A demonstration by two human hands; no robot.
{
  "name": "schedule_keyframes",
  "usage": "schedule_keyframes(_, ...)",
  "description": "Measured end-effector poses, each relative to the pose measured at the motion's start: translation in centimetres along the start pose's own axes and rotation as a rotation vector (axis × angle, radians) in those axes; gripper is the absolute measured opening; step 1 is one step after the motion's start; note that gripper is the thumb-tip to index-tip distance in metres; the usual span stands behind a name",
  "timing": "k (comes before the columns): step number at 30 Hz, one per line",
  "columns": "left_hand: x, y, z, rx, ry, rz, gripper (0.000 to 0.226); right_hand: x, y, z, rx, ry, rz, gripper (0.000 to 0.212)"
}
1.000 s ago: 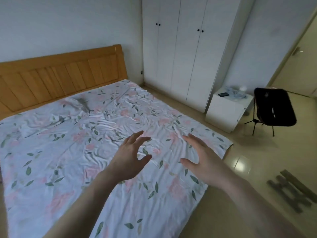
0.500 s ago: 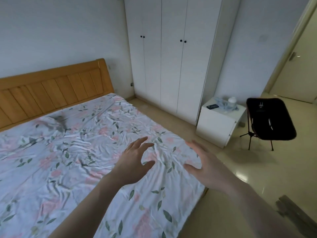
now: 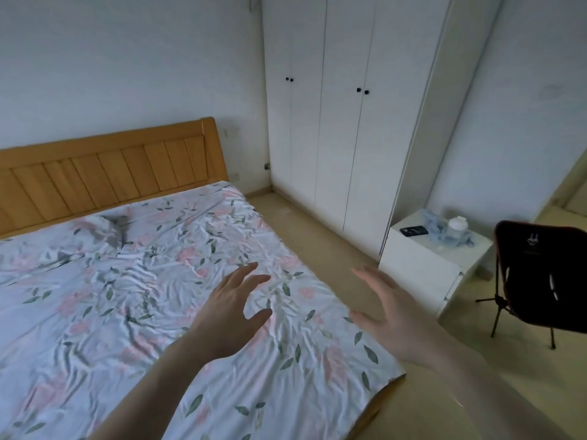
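The left hand [image 3: 232, 315] and right hand [image 3: 392, 315] hang spread, holding nothing, above the rumpled floral sheet [image 3: 127, 296] near the right edge of the bed [image 3: 104, 176]. The white logo on the black chair [image 3: 540, 281] is unreadable. Open floor [image 3: 317, 227] flanks the bed.

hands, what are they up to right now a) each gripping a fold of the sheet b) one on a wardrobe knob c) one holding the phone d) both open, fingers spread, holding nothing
d: the left hand and the right hand both have spread fingers and hold nothing, near the edge of the sheet.
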State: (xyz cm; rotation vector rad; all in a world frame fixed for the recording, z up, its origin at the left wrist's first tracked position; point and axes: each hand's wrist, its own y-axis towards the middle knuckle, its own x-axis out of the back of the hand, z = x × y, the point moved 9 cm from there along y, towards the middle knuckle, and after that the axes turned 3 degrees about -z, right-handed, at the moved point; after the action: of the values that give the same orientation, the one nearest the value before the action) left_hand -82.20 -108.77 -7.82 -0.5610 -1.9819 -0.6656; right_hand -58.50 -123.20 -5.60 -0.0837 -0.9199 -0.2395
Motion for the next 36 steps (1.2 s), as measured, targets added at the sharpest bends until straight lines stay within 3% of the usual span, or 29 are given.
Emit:
schedule_keyframes(10, -12.5, 21.8, -8.5, -0.003, -0.065, 0.001, 0.060, 11.6, 13.4, -15.0, 0.028, -0.098, -0.042, 0.072)
schedule_keyframes(17, -16.9, 34.7, -16.9, -0.050, -0.106, -0.007, 0.060, 18.9, 22.6, -23.9, 0.027, -0.076, -0.061, 0.072)
schedule_keyframes(29, -25.6, 51.1, -20.9, 0.188, -0.026, -0.071, 0.066, 29.1, 38.3, -41.2, 0.115, 0.040, 0.087, 0.073)
schedule_keyframes(36, -26.0, 58.6, -24.1, 0.244, 0.012, -0.126, 0.066, 34.0, 47.5, -46.5, 0.184, 0.072, 0.116, 0.072)
